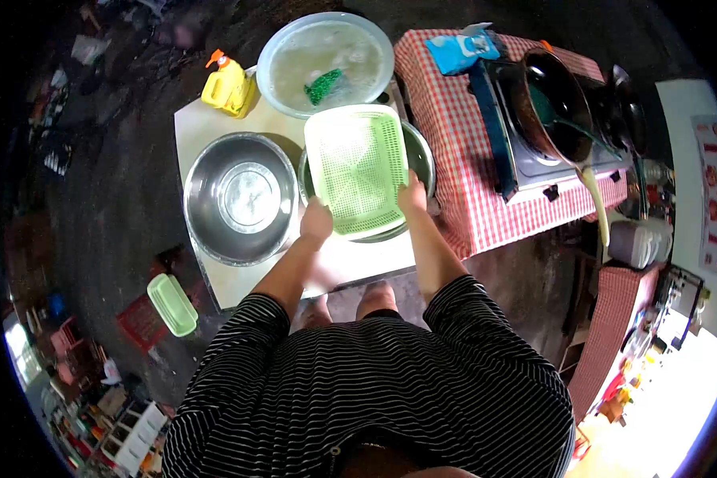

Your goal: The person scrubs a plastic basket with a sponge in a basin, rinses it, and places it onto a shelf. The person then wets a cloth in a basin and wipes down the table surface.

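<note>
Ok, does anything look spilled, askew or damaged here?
Nothing stands out: the left hand and right hand hold an intact-looking green basket over a bowl, and the basin holds cloudy water with no visible spill.

No lettering can be read. The blue packet (458, 54), far right on the checked cloth (486, 219), carries white marks too blurred to make out. The poster (713, 191) on the right wall shows red blocks, any wording too small. Markings on the yellow bottle (227, 89), far left, are likewise illegible.
</note>
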Demonstrator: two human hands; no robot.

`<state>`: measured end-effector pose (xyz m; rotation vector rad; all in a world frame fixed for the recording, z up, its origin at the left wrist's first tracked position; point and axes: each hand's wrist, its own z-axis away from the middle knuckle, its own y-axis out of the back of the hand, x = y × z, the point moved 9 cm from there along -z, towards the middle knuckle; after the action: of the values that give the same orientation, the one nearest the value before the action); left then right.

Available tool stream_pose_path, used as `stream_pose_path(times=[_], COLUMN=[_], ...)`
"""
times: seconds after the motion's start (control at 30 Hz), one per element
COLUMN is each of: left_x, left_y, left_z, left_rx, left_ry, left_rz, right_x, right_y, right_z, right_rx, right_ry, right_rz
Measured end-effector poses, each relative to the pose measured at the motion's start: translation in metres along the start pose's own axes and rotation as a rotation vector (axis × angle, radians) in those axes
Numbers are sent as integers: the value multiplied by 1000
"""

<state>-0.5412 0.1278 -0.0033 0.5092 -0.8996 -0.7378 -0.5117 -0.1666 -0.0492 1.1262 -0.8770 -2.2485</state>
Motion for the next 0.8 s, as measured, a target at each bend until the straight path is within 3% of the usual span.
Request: stream_pose_path(times=[0.13,0.4,0.47,0.53,0.57,0.6,0.63,0.67,0.73,0.8], left_x=[9,-15,-28,-38,-20,1,14,15,14,13], left_y=[1,-31,-53,-62,-54,-45,-41,-50,-67,-78], left_z=[16,2,-28,-37,-25,-11,-2,-4,-12,-16], left_rx=[25,-22,59,1,-98,-199,-307,-411,-613,-641], left_ry=[-34,134,-83,-6,187,385,496,483,450,394], left_rz=[135,180,147,504,878,1247,1368,1465,1661,1632], right_x=[-10,-20,-21,-34,-36,-44,-52,-65,-90,-111], right_y=[42,65,60,62,60,59,51,43,7,-24], right_z=[19,42,35,37,40,36,33,32,33,26], right_rx=[110,-58,-77,-197,-256,-131,0,135,125,-79], right_ry=[151,138,158,19,-56,18,96,180,378,602], right_rz=[129,343,410,488,528,738,945,1151,1325,769])
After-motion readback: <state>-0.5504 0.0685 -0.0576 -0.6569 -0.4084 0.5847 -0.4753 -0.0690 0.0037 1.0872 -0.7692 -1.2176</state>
